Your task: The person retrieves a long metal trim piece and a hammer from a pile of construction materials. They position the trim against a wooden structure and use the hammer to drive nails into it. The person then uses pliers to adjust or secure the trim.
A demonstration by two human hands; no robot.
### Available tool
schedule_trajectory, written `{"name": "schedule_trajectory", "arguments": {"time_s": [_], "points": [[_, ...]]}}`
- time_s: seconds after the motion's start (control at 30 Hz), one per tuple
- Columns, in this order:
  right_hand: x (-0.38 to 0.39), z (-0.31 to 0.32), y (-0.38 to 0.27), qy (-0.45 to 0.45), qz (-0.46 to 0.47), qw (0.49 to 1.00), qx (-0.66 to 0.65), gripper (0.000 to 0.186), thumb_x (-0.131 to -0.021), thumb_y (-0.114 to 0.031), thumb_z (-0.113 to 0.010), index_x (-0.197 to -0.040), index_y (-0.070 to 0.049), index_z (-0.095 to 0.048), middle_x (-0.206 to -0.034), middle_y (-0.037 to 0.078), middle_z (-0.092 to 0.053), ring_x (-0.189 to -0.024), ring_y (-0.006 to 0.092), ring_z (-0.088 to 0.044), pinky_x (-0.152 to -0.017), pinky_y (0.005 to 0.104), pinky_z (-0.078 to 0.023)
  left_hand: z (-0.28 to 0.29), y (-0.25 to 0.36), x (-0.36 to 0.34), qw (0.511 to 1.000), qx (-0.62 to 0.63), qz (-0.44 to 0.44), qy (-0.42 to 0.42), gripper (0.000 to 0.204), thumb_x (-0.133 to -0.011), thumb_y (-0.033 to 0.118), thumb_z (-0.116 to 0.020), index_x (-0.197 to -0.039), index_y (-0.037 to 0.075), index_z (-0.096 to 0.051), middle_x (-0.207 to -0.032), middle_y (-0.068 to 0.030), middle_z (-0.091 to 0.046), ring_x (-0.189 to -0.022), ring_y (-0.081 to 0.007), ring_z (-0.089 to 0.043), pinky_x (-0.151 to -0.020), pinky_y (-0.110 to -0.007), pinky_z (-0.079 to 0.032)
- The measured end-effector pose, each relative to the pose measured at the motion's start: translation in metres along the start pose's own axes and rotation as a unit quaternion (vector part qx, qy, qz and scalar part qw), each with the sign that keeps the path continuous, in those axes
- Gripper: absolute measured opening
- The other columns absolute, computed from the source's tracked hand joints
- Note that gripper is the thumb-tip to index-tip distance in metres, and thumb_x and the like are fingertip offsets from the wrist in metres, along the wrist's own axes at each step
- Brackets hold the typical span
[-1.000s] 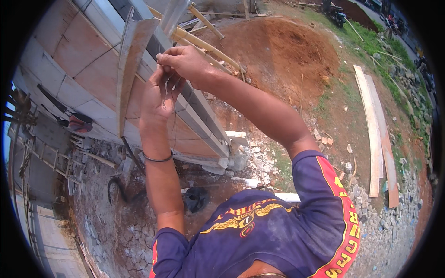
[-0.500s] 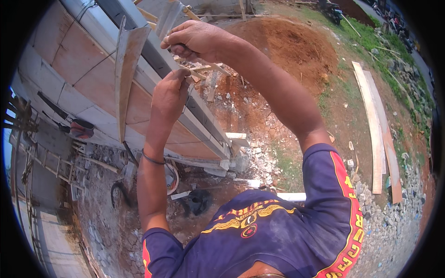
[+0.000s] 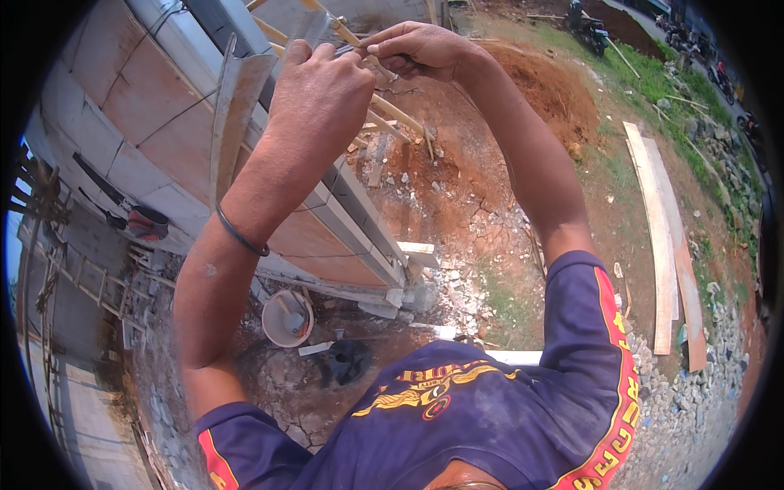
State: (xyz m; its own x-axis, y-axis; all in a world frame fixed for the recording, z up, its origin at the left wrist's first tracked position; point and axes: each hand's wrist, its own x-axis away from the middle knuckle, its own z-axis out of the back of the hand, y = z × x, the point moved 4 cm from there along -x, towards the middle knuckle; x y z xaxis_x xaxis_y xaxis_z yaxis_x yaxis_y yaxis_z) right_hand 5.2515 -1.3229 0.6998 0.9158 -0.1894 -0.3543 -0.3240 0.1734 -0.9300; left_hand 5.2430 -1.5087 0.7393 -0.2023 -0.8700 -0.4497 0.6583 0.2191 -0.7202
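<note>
Wall (image 3: 145,106) of pale and reddish panels stands to the left of our left hand (image 3: 325,86), which is curled nearly closed; what it holds, we cannot tell. Our right hand (image 3: 420,51) pinches with its fingertips a thin piece (image 3: 352,51), between both hands.
</note>
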Motion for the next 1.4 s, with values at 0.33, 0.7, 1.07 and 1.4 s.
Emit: {"name": "schedule_trajectory", "arguments": {"time_s": [0.33, 0.7, 1.07, 1.4], "points": [[-0.009, -0.021, 0.004, -0.04, 0.078, 0.996, 0.025, 0.025, -0.095, -0.015, -0.057, -0.107, 0.003, -0.068, -0.06, -0.003, -0.047, -0.051, 0.0052, -0.039, -0.045, 0.0218, -0.032, 0.024, -0.132, -0.093, 0.913, 0.248, 0.052, -0.318, 0.037, -0.094, 0.031, -0.047, -0.104, 0.004, -0.071, -0.107, -0.0122, -0.069, -0.094, -0.0235, -0.064, -0.086, -0.035, -0.049], [-0.017, -0.079, 0.009, -0.005, -0.025, 0.998, 0.058, 0.029, -0.095, -0.014, -0.053, -0.112, 0.008, -0.063, -0.06, -0.002, -0.049, -0.053, 0.0058, -0.043, -0.049, 0.0232, -0.035, -0.043, -0.189, 0.006, 0.889, 0.354, 0.179, -0.227, 0.041, -0.098, 0.041, -0.053, -0.108, 0.004, -0.067, -0.086, -0.0021, -0.066, -0.075, -0.0093, -0.059, -0.071, -0.025, -0.05], [-0.011, -0.158, 0.008, -0.016, 0.061, 0.994, -0.09, 0.027, -0.099, -0.018, -0.051, -0.11, 0.004, -0.063, -0.066, -0.002, -0.048, -0.058, 0.0062, -0.042, -0.052, 0.0231, -0.036, -0.077, -0.196, 0.056, 0.842, 0.506, 0.174, -0.065, 0.03, -0.097, 0.028, -0.058, -0.108, 0.001, -0.066, -0.079, -0.0019, -0.063, -0.072, -0.0066, -0.056, -0.063, -0.023, -0.048], [-0.025, -0.135, 0.04, 0.144, -0.013, 0.988, 0.053, 0.026, -0.098, -0.011, -0.046, -0.107, 0.005, -0.064, -0.058, -0.005, -0.04, -0.051, 0.0048, -0.036, -0.049, 0.0217, -0.031, -0.081, -0.195, 0.045, 0.905, 0.421, 0.047, -0.037, 0.025, -0.095, 0.021, -0.056, -0.098, -0.001, -0.067, -0.066, -0.0012, -0.057, -0.057, -0.0064, -0.056, -0.055, -0.024, -0.048]]}}
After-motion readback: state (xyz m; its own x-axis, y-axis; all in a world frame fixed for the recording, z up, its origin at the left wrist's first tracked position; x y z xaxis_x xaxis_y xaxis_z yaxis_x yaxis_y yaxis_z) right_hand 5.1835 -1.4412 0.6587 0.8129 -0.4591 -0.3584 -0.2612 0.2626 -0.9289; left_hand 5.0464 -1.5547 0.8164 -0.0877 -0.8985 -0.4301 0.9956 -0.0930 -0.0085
